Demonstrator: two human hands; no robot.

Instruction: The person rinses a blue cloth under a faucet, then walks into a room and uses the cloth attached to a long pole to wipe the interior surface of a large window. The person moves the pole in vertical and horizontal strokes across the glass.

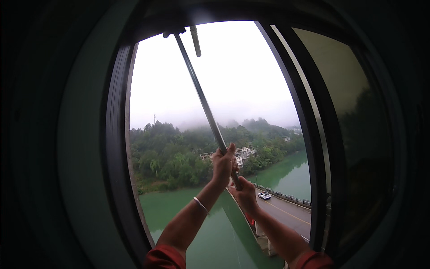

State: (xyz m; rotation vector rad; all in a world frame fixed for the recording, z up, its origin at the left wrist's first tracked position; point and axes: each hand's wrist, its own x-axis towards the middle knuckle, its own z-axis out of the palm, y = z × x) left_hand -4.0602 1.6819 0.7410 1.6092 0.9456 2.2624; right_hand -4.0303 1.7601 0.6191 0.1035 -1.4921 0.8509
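A long metal pole (201, 94) slants from the top left of the window opening down to the middle of the view. My left hand (223, 164), with a silver bangle on its wrist, is closed around the pole's lower part. Just below it, my right hand (244, 193) grips the pole near its bottom end. At the pole's top, a dark fitting (174, 32) lies against or in front of the upper window frame; whether they touch, I cannot tell. A short rod (195, 42) hangs beside it.
A dark window frame (117, 134) bounds the opening, with a sliding sash (302, 101) and dark glass (362, 134) on the right. Far below outside are a green river (215, 235), a bridge road (285, 208) with a white car (264, 195), and wooded hills (174, 154).
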